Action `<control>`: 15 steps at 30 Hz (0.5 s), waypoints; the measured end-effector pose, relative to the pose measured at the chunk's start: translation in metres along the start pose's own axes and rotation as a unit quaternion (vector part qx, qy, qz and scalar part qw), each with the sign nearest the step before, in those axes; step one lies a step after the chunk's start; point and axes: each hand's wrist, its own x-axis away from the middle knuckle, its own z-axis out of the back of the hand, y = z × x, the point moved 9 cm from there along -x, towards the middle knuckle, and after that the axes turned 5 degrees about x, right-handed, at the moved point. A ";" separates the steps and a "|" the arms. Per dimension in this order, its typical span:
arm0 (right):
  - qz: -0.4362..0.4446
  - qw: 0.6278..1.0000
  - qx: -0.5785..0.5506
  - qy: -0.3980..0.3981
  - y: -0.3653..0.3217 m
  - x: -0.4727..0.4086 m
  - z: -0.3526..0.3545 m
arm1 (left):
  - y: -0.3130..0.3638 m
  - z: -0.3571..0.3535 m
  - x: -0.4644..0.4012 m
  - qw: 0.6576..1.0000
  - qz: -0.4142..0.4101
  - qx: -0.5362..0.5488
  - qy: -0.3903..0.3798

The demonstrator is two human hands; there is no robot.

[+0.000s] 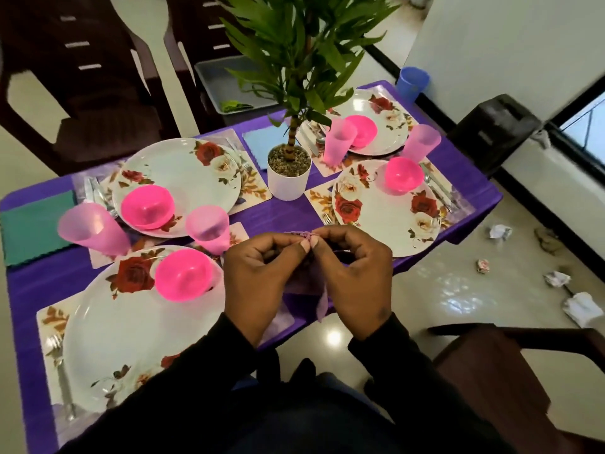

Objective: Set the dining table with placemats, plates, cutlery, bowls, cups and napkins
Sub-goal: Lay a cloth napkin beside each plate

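Both hands meet at the lower centre of the frame, over the near edge of the bench [29, 283]: the left hand [262, 280] and the right hand [355, 276] each pinch the top edge of a lilac napkin [319, 291] between thumb and forefinger, the other fingers curled in, and the cloth hangs down between the palms with one corner trailing below. The step in hand looks like folding or squaring this napkin before it is laid. Four places already carry a rose-patterned plate, a pink bowl and a pink cup; a teal napkin [36, 224] lies at the far left of the frame and a pale blue napkin [262, 142] just left of the potted plant [288, 172] at upper centre, so the nearer settings seem the ones that lack one. To do it well, bring the pinched corners exactly together so the edges match, run the crease flat against the bench rather than in the air, and keep the trailing corner from dragging. The free purple strip between the near plate [108, 339] and the right plate [386, 221] is narrow, and the nearest pink cup [209, 229] stands just beyond the knuckles, so lower the cloth straight down and avoid sweeping sideways into it.
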 end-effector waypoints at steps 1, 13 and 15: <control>-0.005 1.000 0.000 0.005 0.000 -0.001 -0.002 | 0.000 0.001 -0.003 1.000 -0.002 0.002 -0.001; 0.085 0.991 0.101 0.012 -0.010 -0.005 -0.001 | -0.012 -0.003 -0.007 0.996 0.006 -0.002 -0.088; 0.107 0.988 0.107 0.013 -0.016 -0.009 -0.001 | 0.012 0.004 -0.009 0.974 -0.145 -0.151 -0.085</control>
